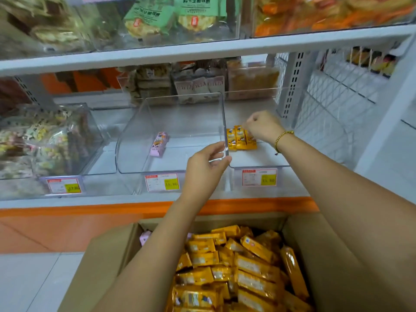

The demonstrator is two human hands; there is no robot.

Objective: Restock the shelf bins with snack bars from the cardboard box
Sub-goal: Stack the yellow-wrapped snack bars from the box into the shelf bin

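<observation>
Setting: shop shelf [202, 47], white with an orange strip along the base; clear bins in a row, price tags [162, 182] clipped along the front; pale tiled floor at lower left
Cardboard box [108, 251]: open, low in view, right under the shelf edge; both forearms reach over it
Box contents: loose yellow bars [247, 266] piled every which way, filling most of the box; one pink bar [145, 237] pokes up at the far left corner
Middle bin [180, 113]: nearly bare; single pink bar [159, 144] lies on its floor, left of centre
Right bin [258, 165]: small batch of yellow bars [239, 137] stands on end against its left wall, touching each other
Left hand [202, 167]: thumb and fingers curled round the front edge of the clear wall between middle and right bins; grips it
Right hand [262, 127]: inside the right bin, fingers curled tight, fingertips down on the tops of the standing bars; seems to pinch the nearest one, exact hold partly hidden; bead bracelet [282, 138] on the wrist
Left bin [94, 136]: stuffed with mixed wrapped snacks, blurred
Upper shelf: more bins, green packets [157, 16] and orange packets [326, 14]
</observation>
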